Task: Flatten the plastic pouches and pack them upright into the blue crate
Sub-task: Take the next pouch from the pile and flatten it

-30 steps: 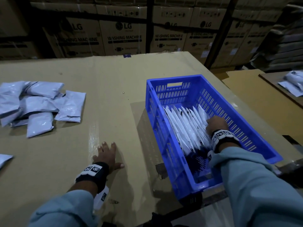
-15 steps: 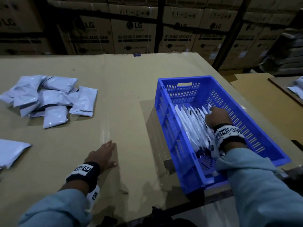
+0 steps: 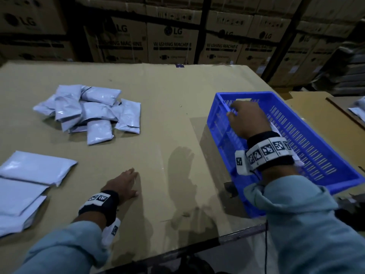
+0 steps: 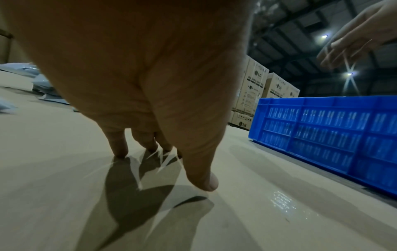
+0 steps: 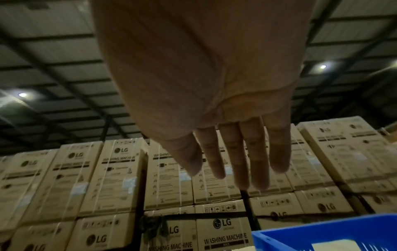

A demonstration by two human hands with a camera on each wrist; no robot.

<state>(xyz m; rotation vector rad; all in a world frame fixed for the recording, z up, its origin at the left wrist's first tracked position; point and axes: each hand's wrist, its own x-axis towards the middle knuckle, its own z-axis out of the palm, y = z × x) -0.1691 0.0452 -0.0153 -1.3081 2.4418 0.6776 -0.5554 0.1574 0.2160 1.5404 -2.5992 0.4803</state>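
The right hand [image 3: 249, 121] has come up out of the blue crate [image 3: 316, 139], fingers straight, holding nothing. The left hand [image 3: 123, 183] lies flat on the table [image 3: 177, 91]. About eight puffy pouches [image 3: 88, 111] sit piled far left. They look light, soft and slippery; pinch an edge.

One blue crate [image 3: 308, 139], two hands, many pouches [image 3: 88, 111].
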